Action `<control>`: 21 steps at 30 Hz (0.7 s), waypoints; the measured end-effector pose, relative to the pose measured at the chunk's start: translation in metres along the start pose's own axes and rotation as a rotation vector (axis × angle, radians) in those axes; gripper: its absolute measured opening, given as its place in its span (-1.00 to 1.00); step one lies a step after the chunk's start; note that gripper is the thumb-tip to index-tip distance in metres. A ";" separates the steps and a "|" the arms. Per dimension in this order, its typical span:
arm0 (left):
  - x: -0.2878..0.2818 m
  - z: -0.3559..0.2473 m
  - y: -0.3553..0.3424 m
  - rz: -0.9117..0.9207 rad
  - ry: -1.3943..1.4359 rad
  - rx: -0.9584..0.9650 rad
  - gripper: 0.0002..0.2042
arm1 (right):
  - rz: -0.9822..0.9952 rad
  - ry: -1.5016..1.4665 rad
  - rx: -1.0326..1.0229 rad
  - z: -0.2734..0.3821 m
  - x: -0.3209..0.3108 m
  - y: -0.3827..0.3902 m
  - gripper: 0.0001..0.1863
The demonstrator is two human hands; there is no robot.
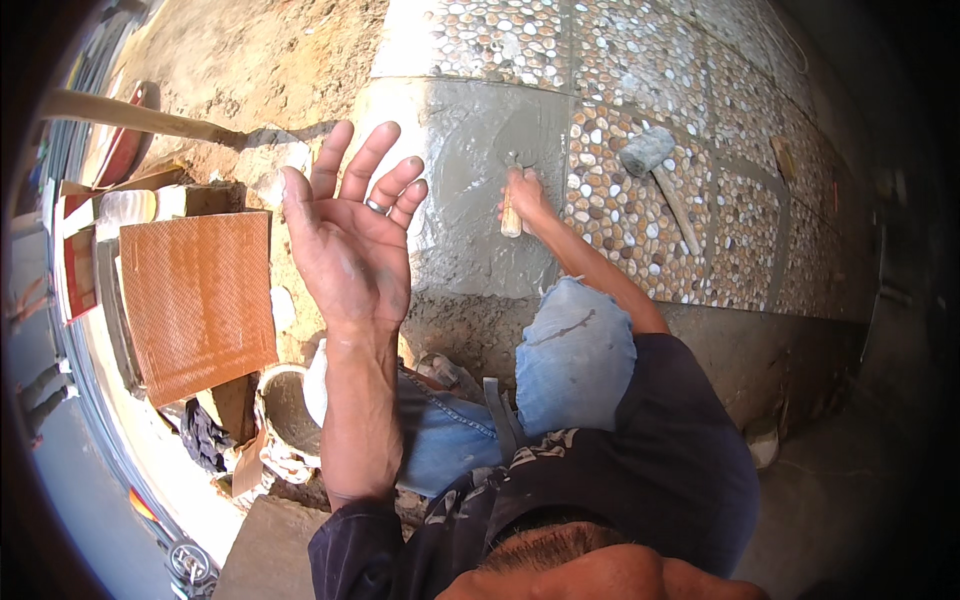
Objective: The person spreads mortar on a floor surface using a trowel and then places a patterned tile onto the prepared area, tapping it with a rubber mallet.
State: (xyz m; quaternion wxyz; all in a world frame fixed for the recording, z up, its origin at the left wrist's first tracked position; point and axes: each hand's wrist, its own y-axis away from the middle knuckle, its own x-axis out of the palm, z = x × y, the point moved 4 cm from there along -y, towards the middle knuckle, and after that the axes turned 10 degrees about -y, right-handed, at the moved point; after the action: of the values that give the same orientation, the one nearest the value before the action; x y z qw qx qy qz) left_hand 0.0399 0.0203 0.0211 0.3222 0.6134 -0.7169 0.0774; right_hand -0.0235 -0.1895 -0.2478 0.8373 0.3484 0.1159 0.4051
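Wet grey mortar (462,240) adjoins pebbled tiles (605,225), upper right; right fingers (517,178) wrap a pale cylindrical wooden handle (511,223), upper centre; left fingers (361,170) spread.

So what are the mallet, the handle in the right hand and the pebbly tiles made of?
Mallet head: probably rubber, judging by its dull grey block. Its shaft looks like plain wood, pale tan.
Handle in the right hand: likely wood too, smooth and yellowish-tan.
Pebbly tiles: rounded brown and white shapes suggest stones in cement, though a glossy printed face is possible.
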 end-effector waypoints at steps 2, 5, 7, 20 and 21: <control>-0.002 0.000 0.000 0.000 0.008 0.002 -0.41 | 0.035 0.209 -0.016 0.005 0.000 -0.004 -0.60; -0.003 -0.001 0.000 0.000 0.017 0.002 -0.41 | 0.007 0.557 -0.075 0.007 -0.015 -0.012 -0.56; -0.003 0.000 -0.001 0.000 0.015 0.000 -0.41 | -0.083 0.640 -0.153 0.005 -0.033 -0.015 -0.58; -0.003 0.000 -0.002 0.020 0.044 -0.007 -0.42 | -0.079 0.104 0.061 0.000 -0.039 0.008 -0.56; -0.004 0.000 -0.003 0.018 0.047 -0.004 -0.42 | -0.068 0.109 0.071 -0.005 -0.039 0.019 -0.55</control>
State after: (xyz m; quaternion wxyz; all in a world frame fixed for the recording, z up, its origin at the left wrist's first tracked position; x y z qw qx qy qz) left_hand 0.0426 0.0234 0.0184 0.3394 0.6042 -0.7149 0.0932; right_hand -0.0625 -0.2083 -0.2417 0.8303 0.3511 0.1873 0.3902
